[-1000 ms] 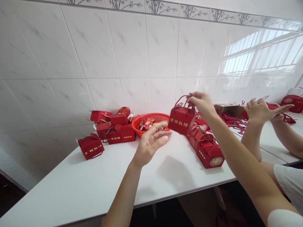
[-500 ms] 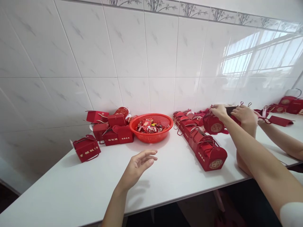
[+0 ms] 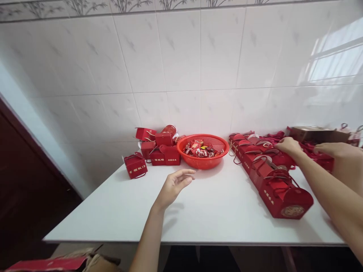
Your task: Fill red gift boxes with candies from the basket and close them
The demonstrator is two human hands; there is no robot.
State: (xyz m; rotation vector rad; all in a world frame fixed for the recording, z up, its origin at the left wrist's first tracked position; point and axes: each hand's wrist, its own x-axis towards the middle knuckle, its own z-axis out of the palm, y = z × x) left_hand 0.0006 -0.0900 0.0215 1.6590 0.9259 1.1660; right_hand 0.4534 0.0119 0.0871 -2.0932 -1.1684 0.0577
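Note:
My left hand [image 3: 173, 186] hovers over the white table [image 3: 113, 215], in front of the orange-red basket [image 3: 202, 163], which holds wrapped sweets [image 3: 200, 148]. Its fingers are loosely curved and apart, with nothing in them. At the right, my right hand [image 3: 289, 146] reaches beyond a row of red gift boxes [image 3: 265, 181] with cord handles. Its fingers are closed on the top of a red box [image 3: 285, 160] behind the row; the fingertips are partly hidden.
Several red boxes [image 3: 166, 155] are piled left of the basket, and one red box [image 3: 136, 166] stands apart. Another person's hand [image 3: 337, 150] is at the far right, near a brown carton [image 3: 309, 134]. A tiled wall backs the table. Another container [image 3: 48, 263] is at lower left.
The view has turned left. My right hand has moved the red box toward the row's far side. The other person's hand is now further from mine. My left hand keeps its loose pose.

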